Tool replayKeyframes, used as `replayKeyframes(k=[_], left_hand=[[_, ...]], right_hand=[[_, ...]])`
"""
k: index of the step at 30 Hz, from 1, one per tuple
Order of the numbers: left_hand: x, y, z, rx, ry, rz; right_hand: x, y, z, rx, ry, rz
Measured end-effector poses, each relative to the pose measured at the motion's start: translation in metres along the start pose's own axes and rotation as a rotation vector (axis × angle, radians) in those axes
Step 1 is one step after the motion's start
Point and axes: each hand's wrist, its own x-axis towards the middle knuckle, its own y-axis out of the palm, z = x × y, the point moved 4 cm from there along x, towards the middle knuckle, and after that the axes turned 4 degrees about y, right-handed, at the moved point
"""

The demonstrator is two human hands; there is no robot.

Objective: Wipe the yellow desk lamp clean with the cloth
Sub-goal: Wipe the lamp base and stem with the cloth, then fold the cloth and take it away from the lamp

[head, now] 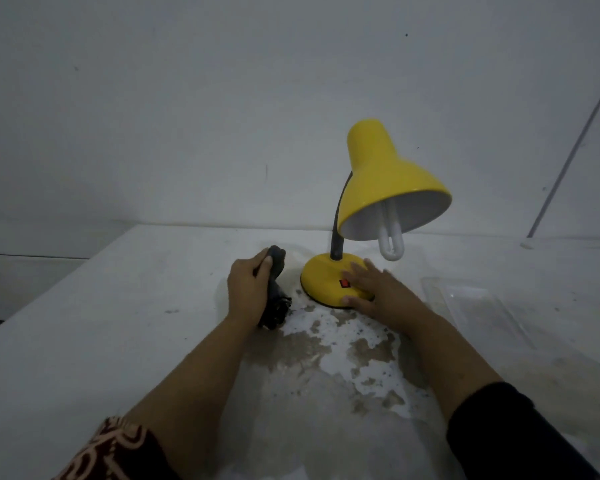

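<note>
Lamp steadied, cloth not yet on it

The yellow desk lamp (385,178) stands on the stained worktop (118,323). The right hand (374,289) lies on its base, fingers straight and slightly spread. The left hand (248,285) curls its fingers round the dark bunched cloth (276,268) just beside the base. The shade leans out over the bare bulb (391,242), so a hard wipe could tip the lamp or knock the bulb. The right hand could also press the red switch (344,283).
</note>
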Motion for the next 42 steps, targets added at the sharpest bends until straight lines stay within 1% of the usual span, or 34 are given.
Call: replayKeyframes(k=[2,6,11,16,26,33,36,38,39,42], left_hand=[[-0.009,-0.002,0.009,0.008,-0.004,-0.010],[-0.018,-0.003,0.011,-0.052,-0.103,-0.047],[-0.019,-0.003,0.012,-0.087,-0.148,-0.059],[-0.017,-0.001,0.015,-0.072,-0.130,-0.091],[-0.015,-0.001,0.017,-0.057,-0.095,-0.135],[-0.016,-0.002,0.021,0.017,-0.109,-0.142],[-0.016,-0.001,0.023,0.047,-0.110,-0.126],[-0.016,-0.002,0.019,-0.007,-0.100,-0.114],[-0.018,-0.003,0.017,-0.070,-0.096,-0.099],[-0.025,-0.010,-0.003,-0.251,-0.044,0.004]], right_hand=[[0.000,0.001,0.005,0.084,0.019,0.033],[0.007,0.007,0.013,0.009,0.084,0.027],[0.026,0.011,0.027,-0.022,0.132,0.038],[0.047,0.011,0.033,-0.072,0.166,0.053],[0.081,0.012,0.034,-0.022,0.230,0.070],[0.087,0.016,0.030,0.000,0.223,0.055],[0.084,0.015,0.030,-0.037,0.204,0.068],[0.075,0.013,0.033,-0.021,0.179,0.035],[0.069,0.012,0.037,0.049,0.161,-0.014],[0.035,0.002,0.053,0.405,0.108,-0.259]])
